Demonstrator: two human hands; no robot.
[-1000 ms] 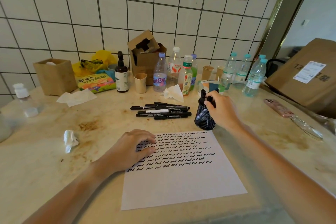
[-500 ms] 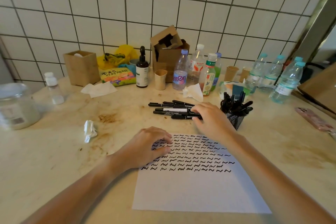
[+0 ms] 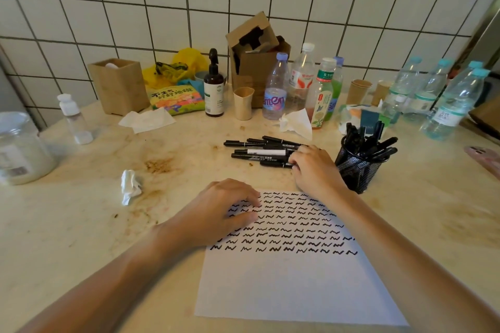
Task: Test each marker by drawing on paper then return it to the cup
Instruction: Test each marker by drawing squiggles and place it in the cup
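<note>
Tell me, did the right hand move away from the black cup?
Yes. The right hand left the mesh cup and went leftward to the loose markers lying beside it.

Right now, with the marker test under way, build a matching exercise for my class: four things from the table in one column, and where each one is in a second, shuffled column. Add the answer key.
Column A
1. mesh pen cup
2. crumpled tissue
3. loose markers
4. left hand

Column B
a. lying in a pile beyond the paper, under the right hand's fingertips
b. resting on the paper's upper left corner
c. standing right of the right hand, full of markers
d. on the bare tabletop, left of the paper

Pairs: 1-c, 2-d, 3-a, 4-b
</note>
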